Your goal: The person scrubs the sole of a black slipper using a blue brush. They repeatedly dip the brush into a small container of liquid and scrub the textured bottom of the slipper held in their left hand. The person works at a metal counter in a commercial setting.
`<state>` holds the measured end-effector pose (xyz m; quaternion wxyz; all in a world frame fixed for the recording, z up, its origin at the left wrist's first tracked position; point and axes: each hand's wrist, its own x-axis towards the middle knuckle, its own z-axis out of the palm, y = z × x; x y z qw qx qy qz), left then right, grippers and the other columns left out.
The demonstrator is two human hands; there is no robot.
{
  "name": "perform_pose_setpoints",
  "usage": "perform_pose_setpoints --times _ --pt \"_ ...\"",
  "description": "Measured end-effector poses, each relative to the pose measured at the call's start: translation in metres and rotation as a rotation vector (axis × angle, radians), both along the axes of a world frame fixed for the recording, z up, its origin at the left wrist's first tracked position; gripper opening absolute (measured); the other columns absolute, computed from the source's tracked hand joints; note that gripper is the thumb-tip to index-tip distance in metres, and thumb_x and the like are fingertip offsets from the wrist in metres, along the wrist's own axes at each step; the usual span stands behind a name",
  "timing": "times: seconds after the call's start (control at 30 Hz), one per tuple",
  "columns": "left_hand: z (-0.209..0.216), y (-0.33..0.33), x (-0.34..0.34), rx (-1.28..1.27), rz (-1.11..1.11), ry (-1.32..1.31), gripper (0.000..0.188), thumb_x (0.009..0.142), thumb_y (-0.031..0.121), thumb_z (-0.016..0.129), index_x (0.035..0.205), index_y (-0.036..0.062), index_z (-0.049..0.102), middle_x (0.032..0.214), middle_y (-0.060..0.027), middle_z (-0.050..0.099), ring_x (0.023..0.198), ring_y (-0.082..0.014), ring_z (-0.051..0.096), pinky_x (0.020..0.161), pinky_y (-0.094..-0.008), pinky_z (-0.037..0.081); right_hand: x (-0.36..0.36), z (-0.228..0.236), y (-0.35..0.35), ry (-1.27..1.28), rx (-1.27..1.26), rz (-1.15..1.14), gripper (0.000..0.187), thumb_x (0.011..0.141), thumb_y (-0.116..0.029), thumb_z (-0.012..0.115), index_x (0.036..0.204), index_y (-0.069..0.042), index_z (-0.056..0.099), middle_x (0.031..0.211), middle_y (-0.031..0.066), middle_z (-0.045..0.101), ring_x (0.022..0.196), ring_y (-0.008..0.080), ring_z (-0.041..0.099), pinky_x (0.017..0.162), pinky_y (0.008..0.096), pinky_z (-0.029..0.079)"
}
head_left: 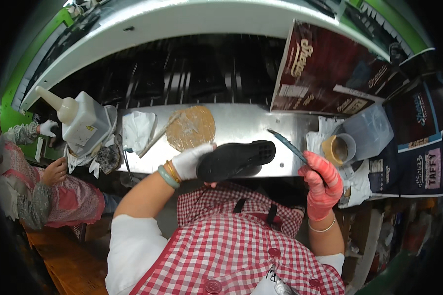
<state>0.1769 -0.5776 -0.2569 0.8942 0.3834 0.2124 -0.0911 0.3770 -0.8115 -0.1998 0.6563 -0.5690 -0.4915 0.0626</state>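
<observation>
Black sole (231,161) in gloved left hand (188,163).

We could pass over the bench (251,118) between disc (194,125) and cup (335,149), but the brush (288,144) and shoe (226,161) narrow the near side.

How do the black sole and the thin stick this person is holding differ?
Shape: the sole is broad with rounded ends; the stick is slender.
Pose: the sole lies roughly crosswise in view; the stick slants, its free end pointing to the upper left.
Hold: the sole is in the white-gloved left hand, the stick in the pink-gloved right hand.
Both look dark.
</observation>
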Motion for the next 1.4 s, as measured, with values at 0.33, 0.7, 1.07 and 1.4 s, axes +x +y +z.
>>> perform_pose_setpoints --times 0.33,0.7,1.07,1.4 --pt "0.124 0.021 -0.040 0.156 0.446 -0.801 0.061 0.085 0.044 0.057 0.128 0.0026 0.045 0.113 -0.0154 0.060 0.082 -0.0305 0.063 0.065 -0.0451 0.052 0.007 -0.097 0.039 -0.230 -0.012 -0.261 0.027 0.087 0.001 0.057 0.114 -0.004 0.059 0.109 0.0121 0.061 0.087 0.0176 0.063 0.069 0.0251 0.051" --pt "0.146 -0.066 0.082 0.299 0.182 -0.603 0.033 0.091 0.020 0.052 0.113 -0.0040 0.052 0.096 -0.0154 0.063 0.089 -0.0264 0.062 0.080 -0.0369 0.050 0.015 -0.146 0.064 -0.407 -0.242 -0.325 0.031 0.084 -0.012 0.060 0.115 -0.013 0.062 0.090 0.0160 0.064 0.069 0.0290 0.063 0.059 0.0375 0.049" --pt "0.204 -0.202 0.100 -0.197 -0.027 -1.832 0.023 0.092 0.006 0.051 0.107 -0.0091 0.059 0.106 -0.0206 0.060 0.095 -0.0327 0.059 0.081 -0.0412 0.048 0.013 -0.141 0.065 -0.544 -0.395 -0.282 0.033 0.079 -0.011 0.062 0.111 -0.015 0.062 0.079 0.0150 0.060 0.071 0.0327 0.059 0.061 0.0407 0.047" --pt "0.161 -0.220 0.106 -0.207 0.126 -1.879 0.025 0.091 0.012 0.054 0.101 -0.0105 0.062 0.104 -0.0219 0.060 0.097 -0.0350 0.058 0.082 -0.0416 0.047 0.012 -0.138 0.066 -0.556 -0.393 -0.289 0.031 0.080 -0.010 0.061 0.110 -0.014 0.062 0.080 0.0150 0.060 0.072 0.0326 0.059 0.064 0.0402 0.047"
